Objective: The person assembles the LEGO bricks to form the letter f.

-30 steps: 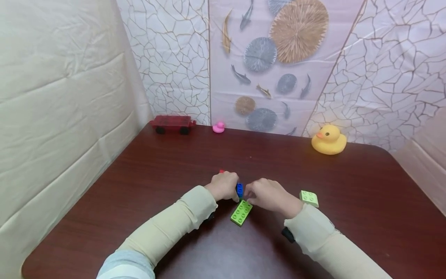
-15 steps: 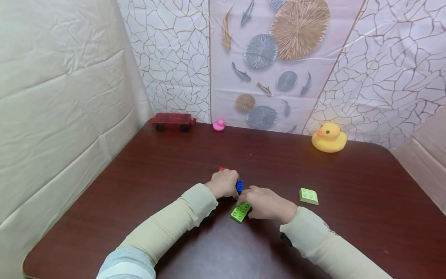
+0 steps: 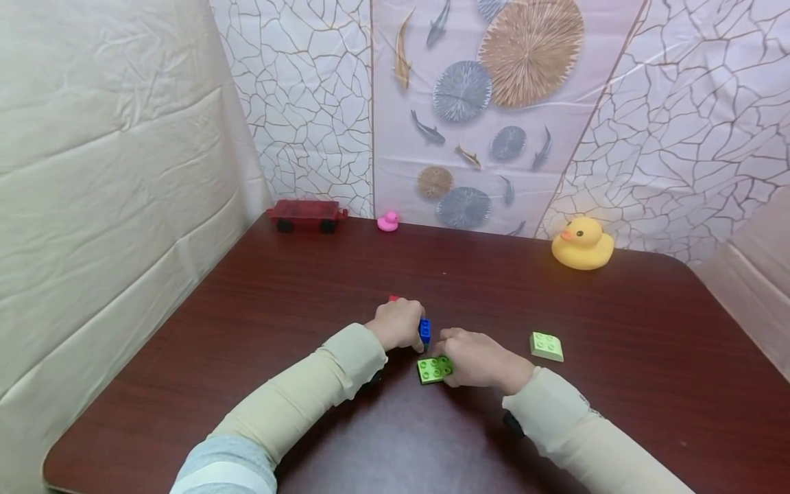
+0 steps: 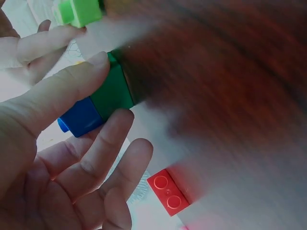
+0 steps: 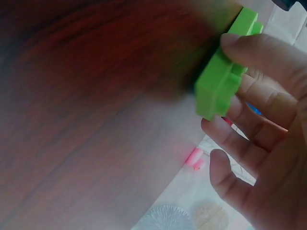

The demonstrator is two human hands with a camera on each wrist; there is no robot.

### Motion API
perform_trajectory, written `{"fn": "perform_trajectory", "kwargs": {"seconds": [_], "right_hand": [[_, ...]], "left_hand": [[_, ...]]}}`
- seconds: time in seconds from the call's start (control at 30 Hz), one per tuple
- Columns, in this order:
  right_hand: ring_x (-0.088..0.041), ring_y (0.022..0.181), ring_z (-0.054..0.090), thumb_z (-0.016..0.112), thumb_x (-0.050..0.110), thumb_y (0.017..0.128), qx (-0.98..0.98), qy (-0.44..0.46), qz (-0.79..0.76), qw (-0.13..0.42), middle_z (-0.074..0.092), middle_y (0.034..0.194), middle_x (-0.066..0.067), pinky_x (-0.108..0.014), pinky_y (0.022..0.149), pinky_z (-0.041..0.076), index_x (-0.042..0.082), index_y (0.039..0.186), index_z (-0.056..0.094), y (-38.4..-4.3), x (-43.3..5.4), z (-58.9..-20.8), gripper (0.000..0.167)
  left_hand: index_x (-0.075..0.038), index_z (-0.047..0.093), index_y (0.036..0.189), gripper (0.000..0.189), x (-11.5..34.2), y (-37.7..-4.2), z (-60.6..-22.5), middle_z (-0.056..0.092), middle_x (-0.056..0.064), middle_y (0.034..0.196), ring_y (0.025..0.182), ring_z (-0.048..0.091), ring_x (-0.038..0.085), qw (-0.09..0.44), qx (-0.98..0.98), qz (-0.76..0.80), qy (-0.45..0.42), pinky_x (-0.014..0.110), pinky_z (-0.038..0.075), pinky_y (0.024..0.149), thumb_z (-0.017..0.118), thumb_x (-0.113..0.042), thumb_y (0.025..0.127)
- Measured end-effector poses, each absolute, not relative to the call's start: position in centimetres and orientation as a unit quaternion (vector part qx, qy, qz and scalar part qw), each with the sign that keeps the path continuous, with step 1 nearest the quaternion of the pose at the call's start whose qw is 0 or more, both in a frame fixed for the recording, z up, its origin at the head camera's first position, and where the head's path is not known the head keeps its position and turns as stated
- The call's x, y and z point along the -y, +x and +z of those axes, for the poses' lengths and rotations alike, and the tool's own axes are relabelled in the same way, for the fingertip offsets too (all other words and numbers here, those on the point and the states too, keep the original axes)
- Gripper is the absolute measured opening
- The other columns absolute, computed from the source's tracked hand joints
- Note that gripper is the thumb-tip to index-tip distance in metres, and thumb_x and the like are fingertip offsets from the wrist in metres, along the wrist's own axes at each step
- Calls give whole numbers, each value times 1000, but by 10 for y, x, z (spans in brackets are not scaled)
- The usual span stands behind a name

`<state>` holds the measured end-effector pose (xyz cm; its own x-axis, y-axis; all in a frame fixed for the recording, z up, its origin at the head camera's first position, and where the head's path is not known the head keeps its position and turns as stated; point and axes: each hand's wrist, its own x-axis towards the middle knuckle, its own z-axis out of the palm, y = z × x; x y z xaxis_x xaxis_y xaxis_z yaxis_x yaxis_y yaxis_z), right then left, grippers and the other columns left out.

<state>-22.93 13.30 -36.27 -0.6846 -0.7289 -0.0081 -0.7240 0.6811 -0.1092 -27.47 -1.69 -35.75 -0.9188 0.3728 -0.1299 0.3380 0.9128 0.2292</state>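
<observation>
My left hand (image 3: 398, 325) holds a blue toy brick (image 3: 425, 331) that is stacked on a green brick (image 4: 113, 90). In the left wrist view the thumb lies along one side of this stack and the fingers along the other. Just to the right, my right hand (image 3: 480, 359) pinches a lime-green studded brick (image 3: 432, 370) by its right end, thumb on one long side and fingers opposite. Its studs face up, as the right wrist view (image 5: 216, 84) also gives its edge close over the table. A red two-stud brick (image 4: 168, 192) lies beyond my left hand, mostly hidden in the head view.
A pale green curved brick (image 3: 546, 347) lies right of my right hand on the dark wooden table (image 3: 321, 281). Along the back edge stand a red wheeled wagon (image 3: 305, 215), a pink toy duck (image 3: 387, 221) and a yellow duck (image 3: 583, 245). Patterned cloth (image 3: 315, 103) hangs behind.
My right hand reached down over the lime-green brick, took hold of it and turned it from slanting to nearly sideways. My left hand stayed in place with its stack.
</observation>
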Motion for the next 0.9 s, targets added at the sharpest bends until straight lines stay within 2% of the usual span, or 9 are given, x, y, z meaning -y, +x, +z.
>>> {"fn": "perform_trajectory", "kwargs": {"seconds": [0.1, 0.33, 0.9], "right_hand": [[-10, 67, 45, 72, 18, 61, -925, -373, -58, 31, 47, 77, 5, -26, 56, 41, 11, 83, 64, -229, -139, -359, 24], [-11, 67, 42, 70, 23, 64, -937, -343, -66, 8, 45, 79, 4, -25, 56, 39, 9, 86, 58, -232, -150, -348, 29], [-11, 65, 44, 66, 22, 69, -943, -315, -103, 3, 48, 76, 6, -25, 56, 38, 9, 90, 56, -251, -143, -336, 27]], "left_hand": [[-18, 63, 86, 35, 17, -275, -357, 55, -4, 71, 65, 51, 11, 83, -975, 98, 182, 33, 40, 52, 80, -30, 58], [-18, 63, 93, 39, 17, -275, -359, 55, -4, 73, 66, 50, 11, 80, -975, 91, 188, 33, 40, 52, 79, -31, 60], [-17, 62, 88, 36, 14, -274, -358, 51, -4, 68, 61, 48, 12, 77, -975, 77, 192, 32, 39, 49, 80, -31, 60]]}}
